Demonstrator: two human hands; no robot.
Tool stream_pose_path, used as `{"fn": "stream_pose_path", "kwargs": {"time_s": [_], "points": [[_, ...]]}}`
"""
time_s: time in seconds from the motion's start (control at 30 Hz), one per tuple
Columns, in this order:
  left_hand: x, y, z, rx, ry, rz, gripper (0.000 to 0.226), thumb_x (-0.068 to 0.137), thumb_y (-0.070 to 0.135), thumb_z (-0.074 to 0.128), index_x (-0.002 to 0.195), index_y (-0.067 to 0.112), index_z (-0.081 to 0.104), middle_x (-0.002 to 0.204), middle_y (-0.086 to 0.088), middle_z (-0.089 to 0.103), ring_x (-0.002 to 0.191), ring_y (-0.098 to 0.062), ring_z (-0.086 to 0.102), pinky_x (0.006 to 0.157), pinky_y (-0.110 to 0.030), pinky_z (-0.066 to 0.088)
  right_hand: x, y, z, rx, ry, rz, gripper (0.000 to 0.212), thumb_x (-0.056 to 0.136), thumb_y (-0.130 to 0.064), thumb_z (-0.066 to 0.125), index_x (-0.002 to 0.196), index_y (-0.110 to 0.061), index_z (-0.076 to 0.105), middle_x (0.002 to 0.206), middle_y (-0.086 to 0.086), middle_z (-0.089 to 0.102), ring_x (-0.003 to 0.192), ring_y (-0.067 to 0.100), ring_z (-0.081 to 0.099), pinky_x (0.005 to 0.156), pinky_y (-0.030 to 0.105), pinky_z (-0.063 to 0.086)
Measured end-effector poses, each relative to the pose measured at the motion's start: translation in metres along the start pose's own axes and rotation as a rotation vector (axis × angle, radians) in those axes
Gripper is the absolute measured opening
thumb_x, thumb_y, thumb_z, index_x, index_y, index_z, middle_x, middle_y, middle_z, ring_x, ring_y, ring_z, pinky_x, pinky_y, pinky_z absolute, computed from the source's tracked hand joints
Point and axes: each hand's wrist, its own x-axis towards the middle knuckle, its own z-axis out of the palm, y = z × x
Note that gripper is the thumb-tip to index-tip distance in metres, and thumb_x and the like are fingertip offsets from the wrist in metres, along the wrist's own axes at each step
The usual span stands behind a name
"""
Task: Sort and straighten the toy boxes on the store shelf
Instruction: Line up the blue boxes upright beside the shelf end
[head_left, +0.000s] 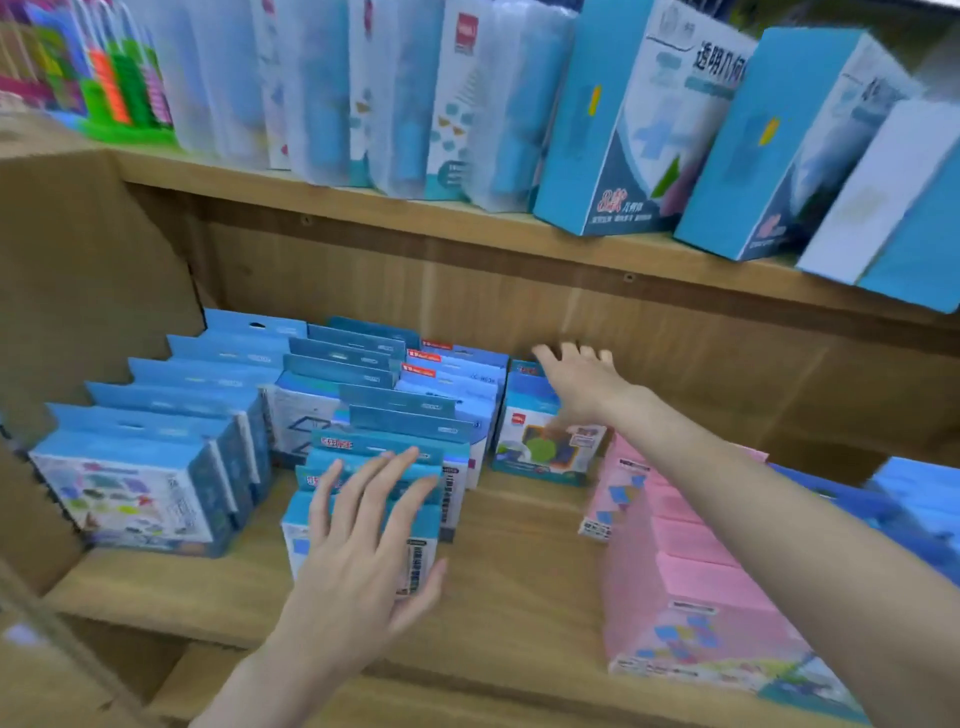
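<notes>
Left hand (363, 535) released, fingers flat on the near blue box (415, 551); right hand (576, 384) released, over the far box (540, 441), which stands upright just below it.

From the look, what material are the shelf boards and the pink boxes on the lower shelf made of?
Shelf boards: probably wood or a wood-look laminate, matte; brown grain lines run along them and screw heads show on the back strip.
Pink boxes: apparently printed cardboard, with flat faces, sharp folded edges and printed coloured shapes. Motion blur hides whether they are glossy or film-wrapped.
</notes>
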Motion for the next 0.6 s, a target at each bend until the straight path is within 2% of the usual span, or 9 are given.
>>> {"fn": "stream_pose_path", "kwargs": {"time_s": [0.1, 0.17, 0.27, 0.33, 0.43, 0.5, 0.6], "points": [[0.0, -0.006, 0.006, -0.057, 0.001, 0.0, 0.054, 0.081, 0.046, 0.047, 0.122, 0.012, 0.048, 0.137, -0.011, 0.046, 0.126, -0.029, 0.039, 0.11, -0.051, 0.017, 0.005, -0.002, 0.003, -0.048, -0.066, 0.016, 0.087, 0.065, -0.045, 0.076, 0.132, -0.009, 0.033, 0.134, 0.015, 0.036, 0.129, 0.034, 0.029, 0.102, 0.047, 0.026], [0.0, -0.007, 0.009, -0.083, 0.013, -0.005, 0.053, 0.081, 0.045, 0.046, 0.123, 0.013, 0.047, 0.136, -0.009, 0.046, 0.126, -0.028, 0.039, 0.112, -0.048, 0.014, 0.007, -0.003, 0.005, -0.012, -0.081, 0.025, 0.078, 0.065, -0.044, 0.075, 0.124, -0.011, 0.038, 0.125, 0.011, 0.043, 0.123, 0.032, 0.036, 0.097, 0.043, 0.029], [0.001, -0.009, 0.01, -0.092, -0.004, -0.015, 0.05, 0.087, 0.046, 0.038, 0.124, 0.014, 0.046, 0.133, -0.008, 0.048, 0.125, -0.026, 0.04, 0.112, -0.047, 0.013, 0.001, -0.003, 0.0, 0.083, -0.063, 0.029, 0.059, 0.062, -0.04, 0.076, 0.101, -0.016, 0.039, 0.098, 0.002, 0.048, 0.102, 0.025, 0.05, 0.081, 0.039, 0.03], [0.001, -0.011, 0.009, -0.098, -0.023, -0.024, 0.05, 0.092, 0.047, 0.028, 0.126, 0.015, 0.046, 0.132, -0.009, 0.051, 0.124, -0.026, 0.041, 0.112, -0.047, 0.014, -0.01, -0.006, -0.01, 0.113, -0.05, 0.028, 0.056, 0.061, -0.04, 0.075, 0.094, -0.018, 0.035, 0.089, -0.001, 0.045, 0.089, 0.021, 0.048, 0.077, 0.038, 0.03], [0.0, -0.012, 0.01, -0.098, -0.037, -0.034, 0.049, 0.094, 0.046, 0.026, 0.129, 0.017, 0.045, 0.13, -0.009, 0.053, 0.124, -0.026, 0.042, 0.111, -0.047, 0.016, -0.042, -0.018, -0.021, 0.093, -0.016, -0.028, 0.058, 0.061, -0.047, 0.073, 0.093, -0.019, 0.034, 0.088, -0.002, 0.045, 0.081, 0.02, 0.044, 0.075, 0.039, 0.03], [0.0, -0.013, 0.01, -0.076, -0.037, -0.024, 0.049, 0.093, 0.045, 0.029, 0.13, 0.017, 0.045, 0.13, -0.009, 0.054, 0.124, -0.026, 0.042, 0.111, -0.047, 0.016, -0.063, -0.028, -0.022, 0.058, -0.012, -0.098, 0.059, 0.06, -0.048, 0.072, 0.093, -0.019, 0.033, 0.091, -0.002, 0.046, 0.083, 0.021, 0.046, 0.075, 0.039, 0.029], [-0.002, -0.014, 0.012, -0.056, 0.018, -0.001, 0.051, 0.088, 0.042, 0.04, 0.132, 0.016, 0.043, 0.135, -0.01, 0.05, 0.128, -0.027, 0.039, 0.112, -0.048, 0.017, -0.08, -0.039, -0.01, 0.061, -0.115, -0.203, 0.058, 0.061, -0.043, 0.073, 0.096, -0.018, 0.034, 0.094, -0.001, 0.044, 0.089, 0.022, 0.049, 0.084, 0.038, 0.031]]}}
